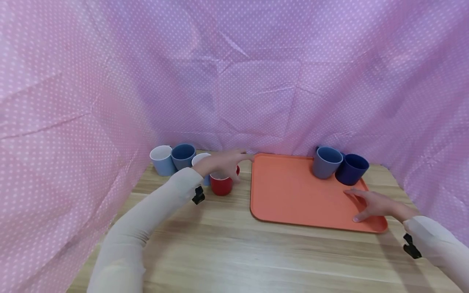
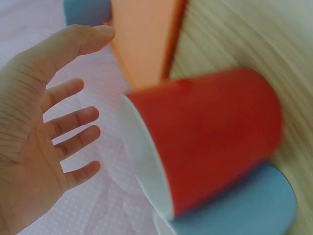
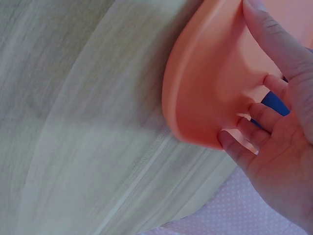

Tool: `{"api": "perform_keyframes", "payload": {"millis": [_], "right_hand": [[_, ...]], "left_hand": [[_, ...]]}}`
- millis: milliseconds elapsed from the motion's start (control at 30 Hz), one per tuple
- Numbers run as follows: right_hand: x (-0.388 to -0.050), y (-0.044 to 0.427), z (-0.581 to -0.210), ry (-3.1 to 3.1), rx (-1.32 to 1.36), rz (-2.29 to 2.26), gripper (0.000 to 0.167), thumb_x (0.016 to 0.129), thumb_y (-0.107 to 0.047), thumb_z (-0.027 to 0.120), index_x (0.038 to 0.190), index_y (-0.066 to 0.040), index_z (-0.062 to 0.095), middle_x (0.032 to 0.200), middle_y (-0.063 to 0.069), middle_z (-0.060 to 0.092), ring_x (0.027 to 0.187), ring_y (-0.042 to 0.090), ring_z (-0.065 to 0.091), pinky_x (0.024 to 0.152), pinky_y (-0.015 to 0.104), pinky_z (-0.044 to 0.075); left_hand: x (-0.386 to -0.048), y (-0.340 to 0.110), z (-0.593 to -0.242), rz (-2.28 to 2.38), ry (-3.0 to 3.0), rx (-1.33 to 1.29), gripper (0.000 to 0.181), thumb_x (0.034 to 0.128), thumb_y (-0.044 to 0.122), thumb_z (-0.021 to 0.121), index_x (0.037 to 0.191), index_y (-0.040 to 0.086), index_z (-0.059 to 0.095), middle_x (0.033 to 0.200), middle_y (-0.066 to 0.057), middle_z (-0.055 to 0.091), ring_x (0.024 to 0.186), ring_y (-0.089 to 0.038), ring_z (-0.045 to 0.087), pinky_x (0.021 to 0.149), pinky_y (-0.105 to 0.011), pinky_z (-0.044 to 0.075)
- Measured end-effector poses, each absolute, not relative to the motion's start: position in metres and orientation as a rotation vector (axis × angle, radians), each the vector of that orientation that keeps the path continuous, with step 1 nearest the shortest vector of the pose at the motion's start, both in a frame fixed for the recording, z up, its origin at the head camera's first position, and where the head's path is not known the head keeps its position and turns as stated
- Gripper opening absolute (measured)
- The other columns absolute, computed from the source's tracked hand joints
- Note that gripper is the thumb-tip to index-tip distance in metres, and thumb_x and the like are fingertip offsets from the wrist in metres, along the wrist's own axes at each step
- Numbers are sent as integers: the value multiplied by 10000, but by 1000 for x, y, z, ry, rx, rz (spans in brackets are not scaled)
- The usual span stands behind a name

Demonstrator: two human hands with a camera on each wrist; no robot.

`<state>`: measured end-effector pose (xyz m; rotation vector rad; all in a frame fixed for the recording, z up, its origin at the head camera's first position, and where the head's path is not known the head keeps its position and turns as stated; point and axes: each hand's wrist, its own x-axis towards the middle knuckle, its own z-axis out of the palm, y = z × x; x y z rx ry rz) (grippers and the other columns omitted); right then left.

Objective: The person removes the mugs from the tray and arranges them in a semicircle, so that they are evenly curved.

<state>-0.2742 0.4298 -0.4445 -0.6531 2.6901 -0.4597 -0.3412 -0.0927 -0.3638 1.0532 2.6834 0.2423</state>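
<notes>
Fingers of the left hand, in the head view, extend just above the red mug, which stands upright on the table, left of the orange tray; the right hand is well apart from that mug, over the tray's near right corner. In the left wrist view, the thumb and fingers are spread wide, holding nothing; the mug's rim faces them, its long axis running away to its base, a light blue mug beside it. In the right wrist view, the digits are parted and grip nothing; whether they touch the tray I cannot tell.
</notes>
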Motion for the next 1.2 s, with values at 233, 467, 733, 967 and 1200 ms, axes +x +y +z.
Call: {"api": "perform_keyframes", "payload": {"millis": [233,467,733,967,1200], "right_hand": [[-276,432,-443,2682,-641,-453,978,712,-416,905,1443,59,462,1444,424,435,1269,603,474,966,688,455],[-276,433,-447,2666,-614,-429,989,718,-418,904,1464,43,446,1444,439,422,1263,619,467,953,694,456],[-279,433,-448,2686,-700,-449,963,713,-396,911,1438,62,473,1439,414,452,1259,585,500,964,675,466],[-280,433,-445,2686,-696,-431,958,720,-399,909,1438,63,476,1448,394,460,1268,563,509,978,663,465],[-274,437,-445,2680,-693,-443,956,729,-406,898,1442,67,471,1447,395,459,1270,575,494,978,687,450]], "left_hand": [[-356,-47,-358,254,2784,1274,855,787,487,817,1516,201,472,1496,-104,494,1385,-278,448,1160,-418,391],[-360,9,-355,485,2792,1308,880,789,468,832,1523,164,455,1455,-89,531,1358,-242,494,1127,-371,423],[-373,70,-366,551,2826,1333,888,788,520,824,1525,180,465,1472,-48,553,1360,-185,501,1146,-302,396],[-376,108,-369,568,2857,1136,932,790,629,775,1563,266,402,1573,38,439,1440,-137,407,1186,-306,366],[-383,133,-380,618,2943,1056,895,789,646,762,1540,282,438,1549,43,463,1413,-141,435,1161,-299,389]]}}
